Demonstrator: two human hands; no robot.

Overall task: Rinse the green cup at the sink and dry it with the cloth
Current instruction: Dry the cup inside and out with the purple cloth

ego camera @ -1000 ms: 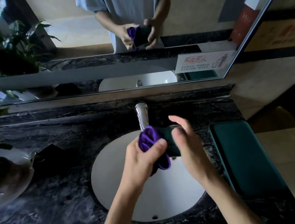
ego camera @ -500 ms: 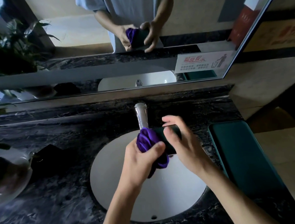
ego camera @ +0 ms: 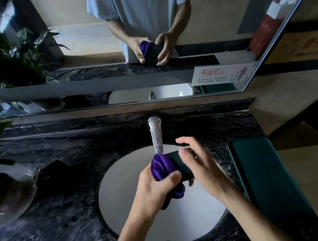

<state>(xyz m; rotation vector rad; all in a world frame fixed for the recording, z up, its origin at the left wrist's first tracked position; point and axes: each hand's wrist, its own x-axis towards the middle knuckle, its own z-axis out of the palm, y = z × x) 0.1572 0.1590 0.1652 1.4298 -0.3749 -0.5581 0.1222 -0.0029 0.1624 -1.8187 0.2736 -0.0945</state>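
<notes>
A: Why is the green cup [ego camera: 180, 166] held over the sink [ego camera: 121, 195] and not set down on the desk [ego camera: 67, 206]?

B: Drips would fall into the basin, most likely. The cup lies on its side in the air just below the tap [ego camera: 155, 137], mouth turned toward the left hand [ego camera: 155, 189].

A: And the right hand [ego camera: 198, 164]?

B: It grasps the cup's body, thumb on the near side and fingers [ego camera: 182, 140] curled over the far side. That looks like a steadying hold, so the cup can take pressure from the other side.

A: So the left hand does the drying.

B: It seems so. Its fingers are clenched around the purple cloth [ego camera: 161, 167], which is bunched against the cup's open end, with a tail hanging down under the hand. Whether the cloth reaches inside the cup cannot be told; the hand covers that part.

A: No water is running?

B: None is visible from the tap. Judging by that, rinsing is finished and the wiping step is under way.

A: The mirror [ego camera: 115, 49] helps?

B: It shows the same two-handed hold from the front, nothing more.
</notes>
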